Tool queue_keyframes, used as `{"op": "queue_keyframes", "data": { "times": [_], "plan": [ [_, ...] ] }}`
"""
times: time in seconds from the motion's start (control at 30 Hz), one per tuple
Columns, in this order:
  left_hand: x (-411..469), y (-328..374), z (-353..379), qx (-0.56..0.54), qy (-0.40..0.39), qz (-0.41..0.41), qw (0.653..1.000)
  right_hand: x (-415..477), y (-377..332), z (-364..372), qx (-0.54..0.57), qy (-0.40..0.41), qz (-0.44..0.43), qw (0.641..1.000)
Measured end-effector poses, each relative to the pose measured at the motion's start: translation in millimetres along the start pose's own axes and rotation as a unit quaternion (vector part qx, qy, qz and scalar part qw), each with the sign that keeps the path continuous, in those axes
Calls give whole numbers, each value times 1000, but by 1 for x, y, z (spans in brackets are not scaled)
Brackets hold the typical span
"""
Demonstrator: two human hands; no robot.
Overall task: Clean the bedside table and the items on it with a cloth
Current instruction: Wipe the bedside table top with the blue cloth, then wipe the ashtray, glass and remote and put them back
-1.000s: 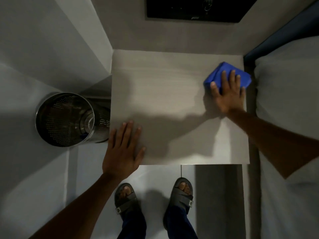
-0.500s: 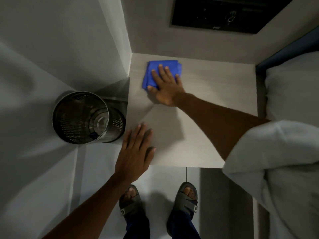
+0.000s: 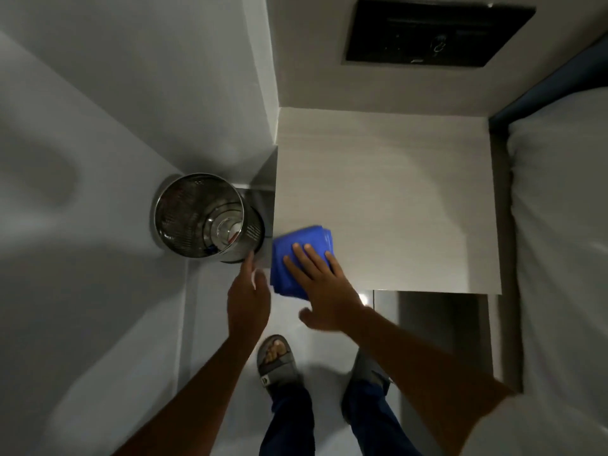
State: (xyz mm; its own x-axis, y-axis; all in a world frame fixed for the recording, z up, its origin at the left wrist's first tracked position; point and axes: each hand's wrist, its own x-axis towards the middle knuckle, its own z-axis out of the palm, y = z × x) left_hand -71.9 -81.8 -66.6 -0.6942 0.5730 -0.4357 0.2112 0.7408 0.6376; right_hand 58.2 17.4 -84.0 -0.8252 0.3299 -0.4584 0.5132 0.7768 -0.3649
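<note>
Your right hand (image 3: pixel 324 287) presses the blue cloth (image 3: pixel 297 256) flat on the bedside table (image 3: pixel 394 199).
Cloth at near-left corner, overhanging the edge; fingers spread. Your left hand (image 3: pixel 248 299) open, empty, beside the table's left edge.

A folded blue cloth (image 3: pixel 297 258) lies at the near left corner of the pale, wood-grained counter (image 3: pixel 394 199), its edge hanging slightly past the counter's left and front sides. The square counter top is otherwise bare, fitted into a wall corner beside a bed.
</note>
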Motion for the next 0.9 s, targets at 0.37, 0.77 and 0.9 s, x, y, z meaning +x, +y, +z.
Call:
{"op": "queue_keyframes", "data": {
  "times": [0.37,0.77,0.9],
  "plan": [
    [-33,26,-13,-98,-93,-61,989,-26,-22,-20,161,195,181,950],
    [-105,126,8,-121,-224,57,965,-169,19,-84,778,235,290,505],
    [-137,169,34,-62,-225,164,958,-221,31,-98,788,287,308,450]
  ]
}}
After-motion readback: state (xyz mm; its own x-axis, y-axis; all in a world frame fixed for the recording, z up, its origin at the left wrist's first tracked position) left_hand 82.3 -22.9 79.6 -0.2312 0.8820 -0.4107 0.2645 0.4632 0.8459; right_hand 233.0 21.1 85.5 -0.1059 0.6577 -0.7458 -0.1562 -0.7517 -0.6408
